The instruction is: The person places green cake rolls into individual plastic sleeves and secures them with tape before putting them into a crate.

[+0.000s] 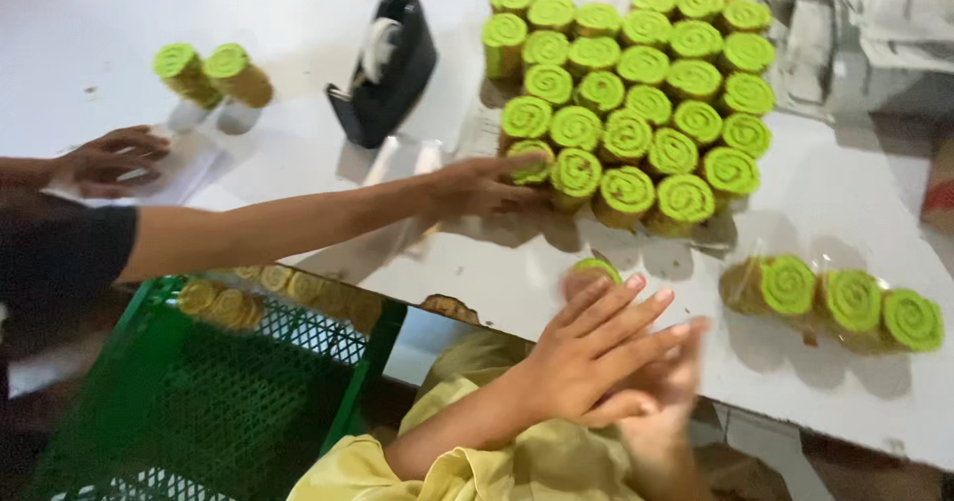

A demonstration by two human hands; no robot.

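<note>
My left hand (586,352) lies flat across my right hand (674,394) at the near edge of the white table (855,193). Both have straight fingers and hold nothing; the right one is blurred. A single green-topped spiral roll cake (592,271) stands just beyond my left fingertips. Farther back is a dense block of several such roll cakes (636,103). A co-worker's arm in a black sleeve reaches in from the left, and its hand (479,185) touches a roll at the block's near-left corner (533,161). The co-worker's other hand (107,159) rests on a clear sheet.
A black tape dispenser (386,66) stands left of the block. Two wrapped rolls (214,74) lie at the far left, and three rolls in clear wrap (845,302) at the right. A green plastic crate (199,402) below the table holds packed rolls (231,304). Crumpled newspaper (865,24) sits top right.
</note>
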